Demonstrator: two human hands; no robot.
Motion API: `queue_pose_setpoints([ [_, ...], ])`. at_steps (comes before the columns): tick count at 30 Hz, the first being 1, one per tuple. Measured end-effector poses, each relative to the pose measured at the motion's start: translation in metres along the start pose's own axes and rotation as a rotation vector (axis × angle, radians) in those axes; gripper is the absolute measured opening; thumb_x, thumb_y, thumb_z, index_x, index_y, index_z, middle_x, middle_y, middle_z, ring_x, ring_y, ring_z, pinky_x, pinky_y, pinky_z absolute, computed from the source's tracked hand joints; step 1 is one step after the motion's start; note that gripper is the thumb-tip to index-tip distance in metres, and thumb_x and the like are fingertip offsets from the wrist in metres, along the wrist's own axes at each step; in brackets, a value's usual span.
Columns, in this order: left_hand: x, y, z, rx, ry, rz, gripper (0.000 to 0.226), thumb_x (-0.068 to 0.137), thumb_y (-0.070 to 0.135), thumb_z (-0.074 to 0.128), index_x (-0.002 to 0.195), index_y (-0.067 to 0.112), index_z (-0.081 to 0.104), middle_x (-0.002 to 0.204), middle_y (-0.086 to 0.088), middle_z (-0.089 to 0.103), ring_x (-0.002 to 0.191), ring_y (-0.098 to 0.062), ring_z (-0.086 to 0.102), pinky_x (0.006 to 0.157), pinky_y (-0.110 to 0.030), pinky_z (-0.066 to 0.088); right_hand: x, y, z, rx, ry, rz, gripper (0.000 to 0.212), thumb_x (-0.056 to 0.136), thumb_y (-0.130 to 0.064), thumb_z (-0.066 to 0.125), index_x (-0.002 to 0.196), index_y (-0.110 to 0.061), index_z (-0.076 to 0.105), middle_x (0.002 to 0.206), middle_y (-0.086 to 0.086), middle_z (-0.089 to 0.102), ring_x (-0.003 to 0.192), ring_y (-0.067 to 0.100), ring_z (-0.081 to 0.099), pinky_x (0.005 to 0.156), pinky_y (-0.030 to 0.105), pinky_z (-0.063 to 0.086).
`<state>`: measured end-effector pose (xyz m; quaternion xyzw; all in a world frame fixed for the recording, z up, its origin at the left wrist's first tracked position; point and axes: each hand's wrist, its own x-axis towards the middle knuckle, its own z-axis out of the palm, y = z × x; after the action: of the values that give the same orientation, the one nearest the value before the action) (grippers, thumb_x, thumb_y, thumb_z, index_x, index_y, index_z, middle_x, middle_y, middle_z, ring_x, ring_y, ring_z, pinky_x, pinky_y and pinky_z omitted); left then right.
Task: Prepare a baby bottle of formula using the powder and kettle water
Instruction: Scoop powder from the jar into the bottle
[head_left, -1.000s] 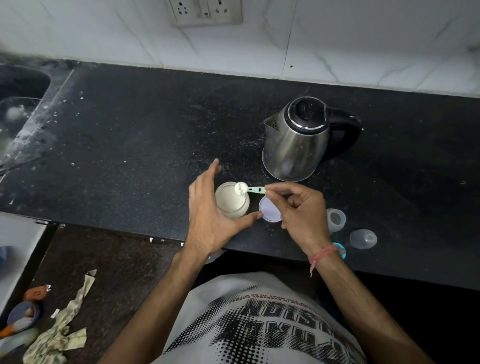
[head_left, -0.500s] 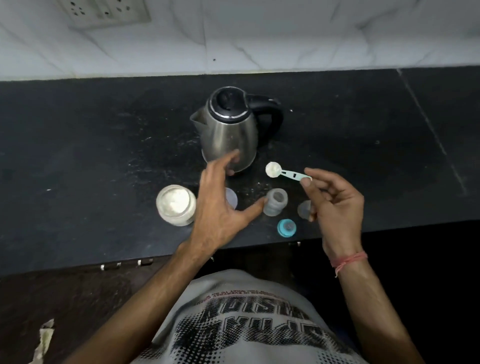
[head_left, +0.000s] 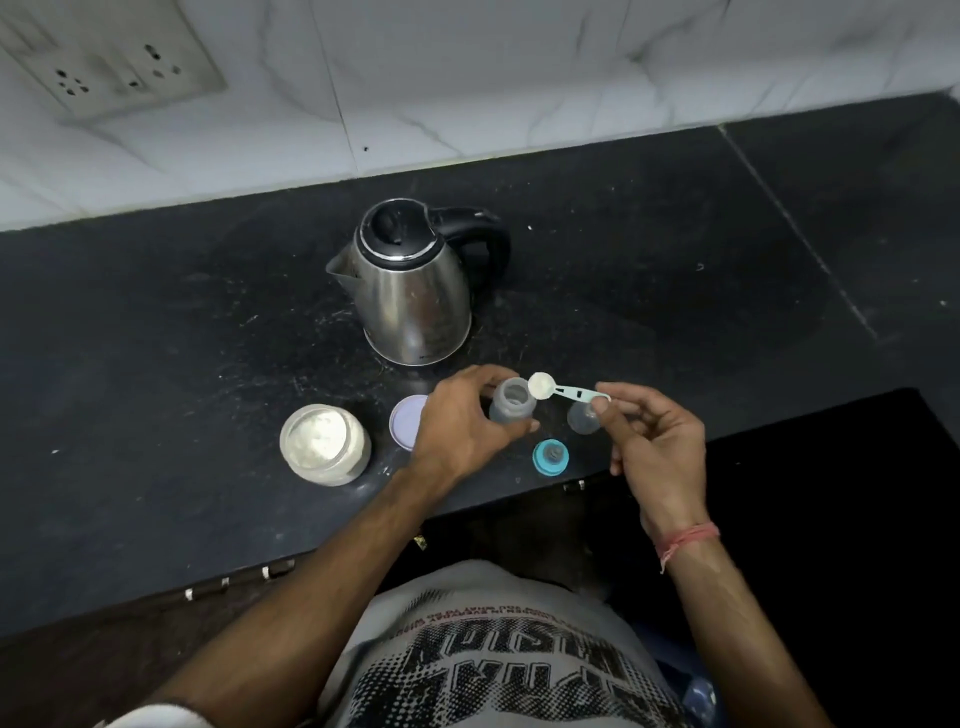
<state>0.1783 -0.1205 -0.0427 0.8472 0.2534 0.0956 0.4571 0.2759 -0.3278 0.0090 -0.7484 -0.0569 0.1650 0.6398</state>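
From the head view I see my left hand (head_left: 462, 426) wrapped around the bottle (head_left: 511, 407), fingers behind it and thumb curled across its front, holding it upright on the counter (head_left: 156, 338) near the front edge. The bottle's mouth is open at the top. My right hand (head_left: 652, 441) pinches the handle end of the scoop (head_left: 563, 391) between thumb and fingertips, the other fingers loosely curled. The scoop's bowl carries white powder and sits level just at the right rim of the bottle's mouth; I cannot tell whether it touches the rim.

The kettle (head_left: 415, 291) stands behind the bottle, lid down, spout to the left and black handle to the right. The jar (head_left: 324, 444) of powder stands open to the left of my left hand, near the front edge. Its lid (head_left: 407, 422) lies flat between jar and hand, partly covered by my hand. A blue ring (head_left: 550, 457) with the teat lies in front of the bottle, and a clear cap (head_left: 582, 418) sits just right of the bottle, partly behind my right fingers
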Motion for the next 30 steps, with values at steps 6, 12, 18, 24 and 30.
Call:
queue_pose_setpoints([
  [6, -0.007, -0.007, -0.008, 0.047, 0.045, -0.053, 0.058, 0.066, 0.054, 0.104, 0.116, 0.04, 0.079, 0.108, 0.021, 0.077, 0.1, -0.001, 0.073, 0.09, -0.038, 0.064, -0.001, -0.002, 0.017, -0.007, -0.064, -0.002, 0.013, 0.097, -0.01, 0.081, 0.108, -0.017, 0.084, 0.091, 0.02, 0.076, 0.047, 0.012, 0.05, 0.042, 0.02, 0.044],
  [12, -0.009, -0.007, -0.004, 0.069, 0.073, -0.097, 0.064, 0.063, 0.065, 0.096, 0.119, 0.041, 0.079, 0.108, 0.021, 0.078, 0.098, -0.001, 0.074, 0.089, -0.041, 0.064, 0.004, 0.003, 0.026, -0.092, -0.106, -0.058, 0.017, 0.098, -0.017, 0.082, 0.104, -0.033, 0.084, 0.08, 0.004, 0.073, 0.062, 0.032, 0.052, 0.059, 0.043, 0.055],
  [18, -0.009, -0.009, 0.0, 0.077, 0.089, -0.1, 0.059, 0.064, 0.063, 0.098, 0.115, 0.04, 0.081, 0.105, 0.02, 0.078, 0.096, -0.001, 0.074, 0.088, -0.04, 0.064, 0.003, 0.001, 0.025, -0.267, -0.125, -0.196, 0.019, 0.1, -0.018, 0.08, 0.103, -0.037, 0.081, 0.092, -0.009, 0.075, 0.066, 0.037, 0.062, 0.06, 0.055, 0.06],
  [24, -0.01, -0.012, 0.001, 0.058, 0.105, -0.091, 0.056, 0.064, 0.059, 0.101, 0.113, 0.039, 0.082, 0.103, 0.021, 0.079, 0.095, 0.001, 0.074, 0.087, -0.039, 0.065, 0.0, -0.005, 0.028, -0.453, -0.134, -0.384, 0.019, 0.099, -0.011, 0.079, 0.105, -0.028, 0.082, 0.104, -0.016, 0.074, 0.069, 0.016, 0.06, 0.065, 0.023, 0.049],
  [30, -0.011, -0.011, 0.0, 0.029, 0.106, -0.087, 0.056, 0.065, 0.052, 0.105, 0.114, 0.037, 0.083, 0.104, 0.02, 0.08, 0.096, 0.002, 0.075, 0.088, -0.037, 0.064, -0.003, -0.009, 0.031, -0.687, -0.165, -0.628, 0.019, 0.103, -0.006, 0.073, 0.114, -0.019, 0.081, 0.114, -0.011, 0.072, 0.096, 0.003, 0.069, 0.083, 0.025, 0.059],
])
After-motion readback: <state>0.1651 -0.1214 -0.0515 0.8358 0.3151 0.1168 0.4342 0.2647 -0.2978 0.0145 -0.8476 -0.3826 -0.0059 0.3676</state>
